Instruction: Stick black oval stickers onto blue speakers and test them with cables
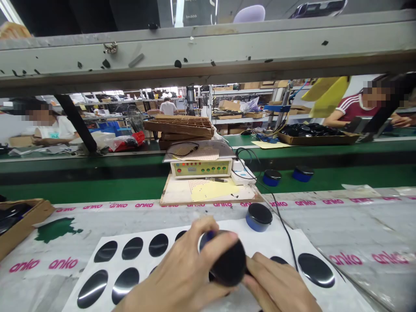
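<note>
My left hand [190, 264] is closed round a thick round piece [230, 262] with a black face, tilted above the white sheet. A bit of blue shows on it behind my fingers. My right hand [273, 281] has its fingers pressed together at the piece's right edge; what they pinch there is hidden. Beneath both hands lies a white sheet [107, 299] bearing rows of glossy black discs [132, 248]. Another disc [316, 269] sits right of my right hand. Just beyond the hands stands a blue round piece with a black top [259, 216].
Two more blue-and-black pieces [272, 177] stand on the green belt [130, 182]. A control box [201, 168] is on a board ahead, its black cable [286, 221] crossing the sheet. A cardboard box [39, 212] is at left. A shelf beam [227, 47] spans above; co-workers sit beyond.
</note>
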A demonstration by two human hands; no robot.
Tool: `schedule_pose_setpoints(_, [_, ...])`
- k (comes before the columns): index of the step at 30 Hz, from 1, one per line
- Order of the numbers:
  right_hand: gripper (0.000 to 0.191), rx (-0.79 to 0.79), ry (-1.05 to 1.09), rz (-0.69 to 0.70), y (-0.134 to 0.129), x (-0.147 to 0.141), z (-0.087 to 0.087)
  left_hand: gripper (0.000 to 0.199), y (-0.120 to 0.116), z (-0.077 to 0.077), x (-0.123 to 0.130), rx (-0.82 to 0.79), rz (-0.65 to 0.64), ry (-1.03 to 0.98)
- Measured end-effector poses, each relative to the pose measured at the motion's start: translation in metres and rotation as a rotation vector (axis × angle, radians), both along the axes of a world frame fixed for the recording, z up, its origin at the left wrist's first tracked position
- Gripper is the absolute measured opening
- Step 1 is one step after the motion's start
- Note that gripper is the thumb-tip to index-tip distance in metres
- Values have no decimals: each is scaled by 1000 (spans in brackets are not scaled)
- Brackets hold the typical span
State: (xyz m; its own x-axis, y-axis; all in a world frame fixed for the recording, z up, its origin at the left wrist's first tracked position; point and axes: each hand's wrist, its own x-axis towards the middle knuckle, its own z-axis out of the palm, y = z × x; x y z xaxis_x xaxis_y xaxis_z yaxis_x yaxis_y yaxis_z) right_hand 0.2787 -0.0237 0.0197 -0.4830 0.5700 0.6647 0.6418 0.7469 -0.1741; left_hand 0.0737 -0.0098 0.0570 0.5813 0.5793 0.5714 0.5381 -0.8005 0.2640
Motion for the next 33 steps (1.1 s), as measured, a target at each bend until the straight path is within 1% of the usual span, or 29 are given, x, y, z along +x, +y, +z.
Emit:
schedule_pose_setpoints(1, [27, 41, -43, -24, 1, 0, -4, 84, 7, -5, -1, -82, 7, 40])
schedule_pose_setpoints(2, [26, 92, -66, -50, 1, 2, -7, 86, 14, -11, -4, -160, 37, 56])
schedule_pose_setpoints(4, [23, 171, -58, -121, 2, 12, -12, 74, 33, -25, -15, -246, 163, 11])
schedule_pose_setpoints(5, [22, 176, -42, -169, 3, 21, -13, 65, 43, -32, -24, -261, 258, -51])
schedule_pose_setpoints(6, [23, 152, -31, -224, 3, 32, -12, 59, 54, -37, -34, -273, 345, -103])
schedule_pose_setpoints(7, [25, 101, -28, -281, 2, 44, -11, 57, 63, -42, -43, -289, 398, -136])
schedule_pose_setpoints(9, [31, -27, -38, -384, 1, 68, -10, 53, 78, -46, -53, -338, 421, -154])
schedule_pose_setpoints(10, [33, -77, -41, -428, 1, 77, -9, 52, 82, -46, -51, -357, 410, -163])
schedule_pose_setpoints(11, [33, -122, -39, -469, 0, 84, -9, 50, 84, -46, -43, -373, 390, -175])
schedule_pose_setpoints(12, [32, -160, -31, -501, 0, 88, -8, 51, 85, -45, -28, -387, 358, -190])
schedule_pose_setpoints(14, [31, -224, 9, -527, 1, 89, -5, 59, 86, -45, 14, -440, 248, -220])
schedule_pose_setpoints(17, [30, -293, 92, -478, 0, 81, 5, 81, 92, -48, 87, -613, 42, -277])
schedule_pose_setpoints(19, [27, -294, 140, -412, -4, 79, 12, 78, 99, -47, 120, -738, -51, -355])
schedule_pose_setpoints(20, [26, -280, 163, -380, -6, 80, 15, 73, 101, -44, 128, -802, -89, -403])
schedule_pose_setpoints(22, [25, -243, 208, -339, -11, 84, 20, 65, 98, -35, 128, -936, -173, -496])
schedule_pose_setpoints(24, [23, -210, 255, -332, -16, 88, 24, 60, 86, -22, 113, -1070, -269, -557])
schedule_pose_setpoints(25, [21, -199, 285, -331, -17, 87, 27, 57, 77, -16, 103, -1167, -326, -610])
schedule_pose_setpoints(27, [14, -180, 336, -302, -17, 82, 32, 51, 58, -3, 83, -1419, -441, -793])
schedule_pose_setpoints(29, [9, -169, 361, -244, -15, 72, 38, 44, 42, 6, 70, -1654, -523, -1035])
schedule_pose_setpoints(30, [7, -168, 362, -211, -14, 66, 41, 41, 36, 9, 66, -1727, -541, -1135])
schedule_pose_setpoints(31, [7, -169, 355, -177, -12, 59, 43, 38, 32, 12, 64, -1759, -545, -1197])
schedule_pose_setpoints(33, [9, -154, 342, -123, -9, 49, 47, 35, 26, 16, 63, -1773, -533, -1275])
